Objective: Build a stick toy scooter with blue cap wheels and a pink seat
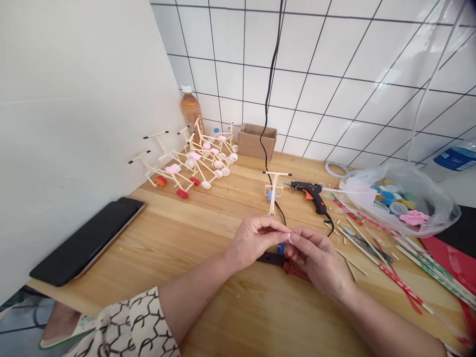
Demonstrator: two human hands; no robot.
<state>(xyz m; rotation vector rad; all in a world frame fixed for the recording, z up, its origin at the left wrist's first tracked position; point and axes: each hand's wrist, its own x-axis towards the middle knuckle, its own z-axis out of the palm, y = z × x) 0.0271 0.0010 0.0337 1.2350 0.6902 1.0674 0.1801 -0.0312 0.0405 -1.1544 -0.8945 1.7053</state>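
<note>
My left hand (250, 243) and my right hand (319, 259) meet over the table, fingertips pinched together on a small pink lump of what looks like modelling clay (290, 239). Most of it is hidden by the fingers. Below them lies a tool with a black and red handle (273, 259), partly covered by my right hand, with something blue (280, 248) beside it. Just beyond my hands stands a little stick-built tricycle (274, 191) with black-tipped handlebars and a blue part.
Several similar stick tricycles (195, 156) with pink seats stand back left, near a drink bottle (191, 109) and a cardboard box (256, 140). A glue gun (310, 193), scissors (366, 243), sticks and a plastic bag of bottle caps (442, 213) lie right. A phone-like black slab (89, 238) lies left.
</note>
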